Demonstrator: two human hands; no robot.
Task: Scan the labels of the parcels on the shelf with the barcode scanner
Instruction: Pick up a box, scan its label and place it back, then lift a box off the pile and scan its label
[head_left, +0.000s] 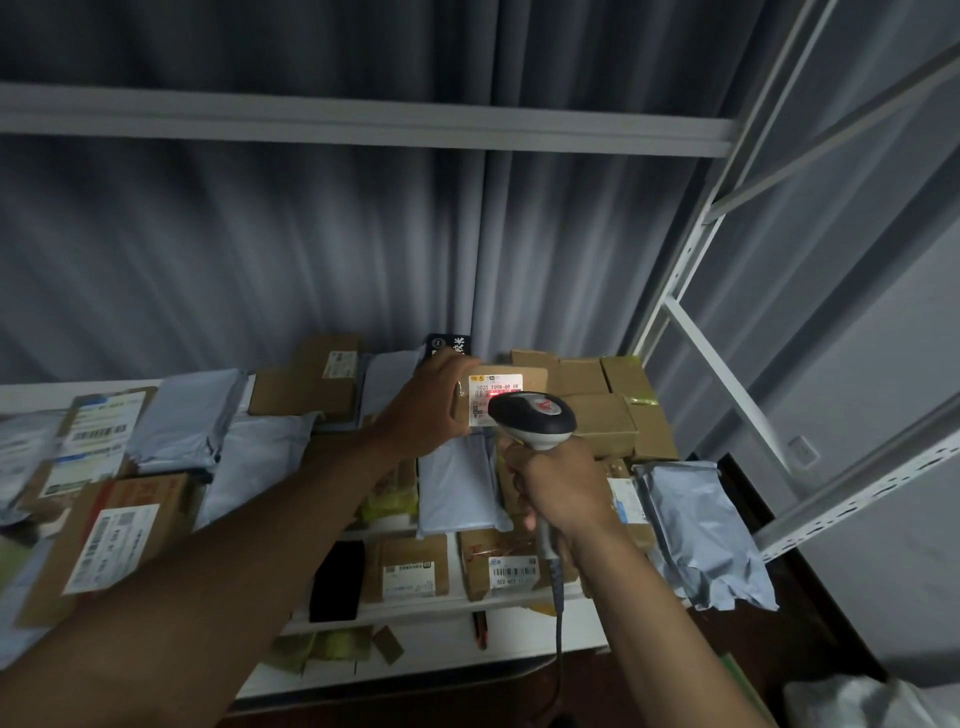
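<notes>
The left hand (431, 402) grips the small brown cardboard parcel (498, 400) by its side, tilting its white label (494, 397); it looks light and stiff. Just before it, the right hand (558, 486) clasps the grey-and-black barcode scanner (535, 418) by its handle.

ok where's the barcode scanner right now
In the head view the barcode scanner is right of centre, gripped by the right hand, its head just over the label on the small box the left hand holds.

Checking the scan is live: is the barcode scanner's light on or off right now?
On. The barcode scanner throws a red glow onto the white label.

Scanner (532, 418) head covers label (493, 389) lower right; small print unreadable.
</notes>
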